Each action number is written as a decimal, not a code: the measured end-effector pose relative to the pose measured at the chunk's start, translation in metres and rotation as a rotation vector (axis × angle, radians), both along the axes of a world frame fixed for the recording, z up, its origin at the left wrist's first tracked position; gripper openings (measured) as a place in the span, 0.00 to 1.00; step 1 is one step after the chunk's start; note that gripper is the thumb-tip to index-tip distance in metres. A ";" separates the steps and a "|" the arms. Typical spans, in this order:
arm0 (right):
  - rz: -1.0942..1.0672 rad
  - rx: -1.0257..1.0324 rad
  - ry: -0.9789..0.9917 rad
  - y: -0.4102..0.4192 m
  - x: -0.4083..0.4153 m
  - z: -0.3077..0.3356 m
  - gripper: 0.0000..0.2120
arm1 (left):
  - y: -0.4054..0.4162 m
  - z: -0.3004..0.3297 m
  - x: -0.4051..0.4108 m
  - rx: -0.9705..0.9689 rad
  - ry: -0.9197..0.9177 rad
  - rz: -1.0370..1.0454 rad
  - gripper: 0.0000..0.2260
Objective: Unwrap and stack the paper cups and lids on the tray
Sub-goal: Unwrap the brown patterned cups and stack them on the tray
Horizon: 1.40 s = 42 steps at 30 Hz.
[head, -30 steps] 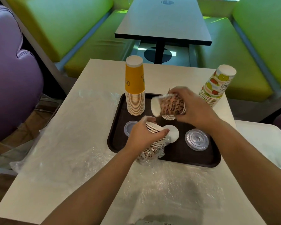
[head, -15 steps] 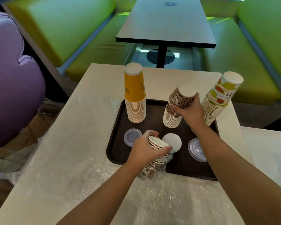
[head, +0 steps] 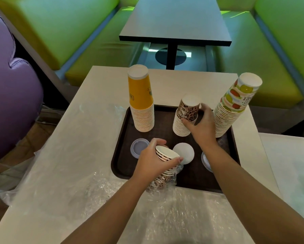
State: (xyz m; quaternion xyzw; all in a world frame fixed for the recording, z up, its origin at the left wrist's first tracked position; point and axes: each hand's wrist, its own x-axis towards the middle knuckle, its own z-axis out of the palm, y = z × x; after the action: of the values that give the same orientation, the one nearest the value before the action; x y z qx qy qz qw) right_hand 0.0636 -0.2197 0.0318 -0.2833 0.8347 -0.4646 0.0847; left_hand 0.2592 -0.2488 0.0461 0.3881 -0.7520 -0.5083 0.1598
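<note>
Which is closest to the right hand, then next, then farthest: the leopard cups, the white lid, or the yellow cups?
From the right hand:
1. Leopard cups: touching its fingers, middle of the tray.
2. White lid: lying flat on the tray, nearer the person, beside the left hand.
3. Yellow cups: far-left corner of the tray.

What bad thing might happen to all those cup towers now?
The fruit-print stack leans and stands at the tray's right edge, so the right hand, close beside it at the leopard-print stack, might knock it over. The left hand holds more leopard cups half in plastic wrap; the wrap could snag and spill them.
</note>
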 end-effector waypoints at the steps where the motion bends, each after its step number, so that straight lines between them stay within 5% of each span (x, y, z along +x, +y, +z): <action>1: -0.011 -0.080 0.058 0.008 0.010 0.005 0.36 | 0.000 0.001 0.000 -0.009 0.003 0.002 0.30; 4: 0.167 -0.183 0.054 0.033 0.043 0.025 0.28 | 0.003 0.002 0.003 -0.029 0.013 0.005 0.30; 9: 0.758 0.372 -0.173 0.051 0.067 0.036 0.33 | 0.012 0.005 0.003 -0.063 0.023 -0.031 0.30; 12: 0.720 0.421 -0.199 0.053 0.069 0.032 0.36 | 0.016 0.005 0.002 -0.050 0.035 -0.048 0.34; 17: 0.556 0.308 -0.336 0.062 0.069 0.031 0.28 | 0.019 0.009 0.007 -0.029 -0.016 -0.080 0.43; 22: 0.526 0.281 -0.414 0.067 0.072 0.033 0.24 | 0.026 0.007 0.011 -0.113 -0.039 -0.093 0.30; 29: 0.496 0.210 -0.401 0.070 0.074 0.038 0.24 | 0.026 0.014 0.011 -0.202 -0.059 -0.089 0.29; 33: 0.422 0.064 -0.421 0.073 0.070 0.046 0.14 | 0.024 0.015 0.013 -0.177 -0.046 -0.077 0.27; 38: 0.740 0.208 -0.181 0.081 0.052 0.060 0.23 | 0.023 0.016 0.016 -0.170 -0.030 -0.082 0.28; 42: 0.870 0.513 0.319 0.081 0.043 0.071 0.38 | 0.022 0.021 0.015 -0.133 0.004 -0.071 0.24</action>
State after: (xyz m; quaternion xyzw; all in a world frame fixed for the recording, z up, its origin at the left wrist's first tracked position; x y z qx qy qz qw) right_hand 0.1067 -0.1385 0.1028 -0.6410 0.7292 -0.1184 0.2081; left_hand 0.2741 -0.2265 0.0669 0.3488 -0.7971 -0.4631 0.1685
